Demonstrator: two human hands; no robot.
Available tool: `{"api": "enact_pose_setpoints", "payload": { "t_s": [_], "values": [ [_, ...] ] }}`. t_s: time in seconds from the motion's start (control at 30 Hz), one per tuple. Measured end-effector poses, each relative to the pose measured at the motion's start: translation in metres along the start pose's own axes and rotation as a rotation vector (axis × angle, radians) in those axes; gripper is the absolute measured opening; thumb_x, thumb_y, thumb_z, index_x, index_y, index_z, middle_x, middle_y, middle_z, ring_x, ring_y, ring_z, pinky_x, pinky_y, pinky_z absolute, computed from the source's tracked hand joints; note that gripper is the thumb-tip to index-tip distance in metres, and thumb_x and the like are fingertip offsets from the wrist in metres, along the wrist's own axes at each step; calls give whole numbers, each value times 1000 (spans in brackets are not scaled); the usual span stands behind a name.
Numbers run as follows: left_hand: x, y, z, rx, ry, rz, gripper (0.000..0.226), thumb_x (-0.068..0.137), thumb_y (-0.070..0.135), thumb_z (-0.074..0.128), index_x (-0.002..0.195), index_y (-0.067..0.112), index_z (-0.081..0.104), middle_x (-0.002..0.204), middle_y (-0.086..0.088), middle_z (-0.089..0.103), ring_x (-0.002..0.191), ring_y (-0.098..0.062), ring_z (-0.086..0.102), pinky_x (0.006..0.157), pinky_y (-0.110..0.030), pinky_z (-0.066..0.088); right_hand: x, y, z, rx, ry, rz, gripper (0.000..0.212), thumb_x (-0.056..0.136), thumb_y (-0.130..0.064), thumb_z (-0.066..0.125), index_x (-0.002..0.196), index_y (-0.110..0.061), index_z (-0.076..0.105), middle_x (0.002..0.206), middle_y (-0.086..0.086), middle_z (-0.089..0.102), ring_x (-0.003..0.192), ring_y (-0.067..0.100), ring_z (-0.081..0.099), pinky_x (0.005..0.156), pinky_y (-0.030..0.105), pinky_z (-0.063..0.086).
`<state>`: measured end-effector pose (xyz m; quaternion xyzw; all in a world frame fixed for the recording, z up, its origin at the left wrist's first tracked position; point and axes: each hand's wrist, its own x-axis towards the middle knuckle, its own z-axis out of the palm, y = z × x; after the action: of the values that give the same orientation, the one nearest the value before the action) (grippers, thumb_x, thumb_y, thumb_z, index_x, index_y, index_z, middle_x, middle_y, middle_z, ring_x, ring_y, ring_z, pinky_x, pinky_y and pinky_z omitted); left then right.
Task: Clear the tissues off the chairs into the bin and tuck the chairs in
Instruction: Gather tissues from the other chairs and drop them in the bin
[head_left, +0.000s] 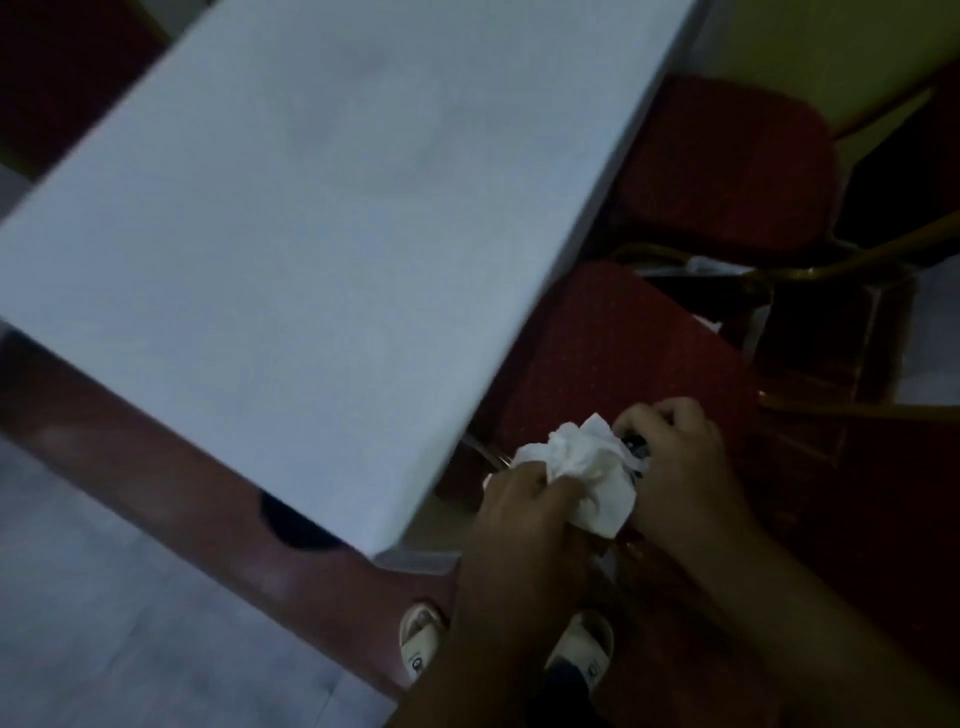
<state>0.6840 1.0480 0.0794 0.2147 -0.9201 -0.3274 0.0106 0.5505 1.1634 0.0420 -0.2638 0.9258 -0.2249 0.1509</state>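
Crumpled white tissues (582, 473) at 5 o'clock, above near red chair (618, 353); left grip (524, 509) clenched on tissues, right grip (675, 457) closed beside them, contents unclear; white-clothed counter (311, 234) at 10 o'clock; second chair (727, 166) at 2 o'clock

We see both forearms reaching forward from the lower edge of the view, bare to the wrist, converging toward each other. Our left hand (524, 512) is knuckles-up, fingers curled in a closed grip on the crumpled tissue (582, 467). Our right hand (675, 457) sits just beside it, fingers bent under, its fingertips touching the same wad from the far side.
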Motion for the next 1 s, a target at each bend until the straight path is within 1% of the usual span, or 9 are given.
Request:
{"api": "enact_pose_setpoints", "payload": {
  "t_s": [0.07,0.23,0.4,0.5,0.57,0.67,0.8,0.93,1.0],
  "values": [
    [-10,24,-48,-38,107,27,28,80,21,67,107,22,70,104,1,64,97,-18,56,80,-23,44,-11,-42,-46,56,79,-86,34,66,-27,82,94,-22,64,108,1,47,94,19,39,63,20,31],
    [-57,23,-157,-16,304,-41,19,78,10,71,96,17,73,98,-2,65,92,-19,58,73,-31,48,-37,-164,-103,204,96,-341,37,62,-20,80,94,-29,63,106,-3,45,92,26,53,70,40,52],
    [-141,-51,-204,-45,456,-204,23,81,32,61,98,22,73,93,1,66,84,-15,61,68,-27,47,-82,-274,-47,149,-110,-647,28,67,-34,58,95,-31,58,111,-6,44,98,18,48,69,36,52],
    [-186,-114,-192,-31,428,-341,26,75,17,75,101,19,73,91,-3,68,82,-16,62,69,-22,46,-110,-308,25,92,-290,-725,21,79,-35,57,100,-32,56,116,-5,45,103,16,45,75,34,52],
    [-202,-160,-176,-64,366,-419,39,66,5,84,101,18,74,88,-3,68,80,-14,63,70,-17,44,-120,-317,78,75,-400,-702,23,81,-32,64,103,-30,59,119,-4,48,106,16,47,80,32,51],
    [-199,-231,-153,-137,271,-462,34,73,13,78,105,20,72,95,0,67,84,-13,64,71,-16,45,-110,-326,155,6,-490,-562,27,78,-30,66,103,-31,57,122,-6,45,110,15,44,84,29,47],
    [-159,-336,-111,-182,261,-537,32,84,14,69,115,22,66,111,3,60,97,-9,57,79,-19,47,-64,-324,257,-45,-461,-352,31,79,-30,69,109,-30,60,120,-5,48,113,16,45,85,32,45],
    [-102,-434,-46,-275,211,-641,30,89,11,63,119,12,65,114,-9,64,102,-20,60,86,-16,40,-8,-293,366,-29,-474,-154,38,80,-26,72,116,-19,61,123,6,55,109,26,55,85,35,47],
    [-81,-477,-13,-368,175,-730,33,92,14,62,124,10,62,119,-11,66,108,-23,61,95,-26,46,16,-279,411,1,-505,-93,43,84,-26,72,121,-12,58,125,13,56,113,32,56,94,42,48]
  ]
}}
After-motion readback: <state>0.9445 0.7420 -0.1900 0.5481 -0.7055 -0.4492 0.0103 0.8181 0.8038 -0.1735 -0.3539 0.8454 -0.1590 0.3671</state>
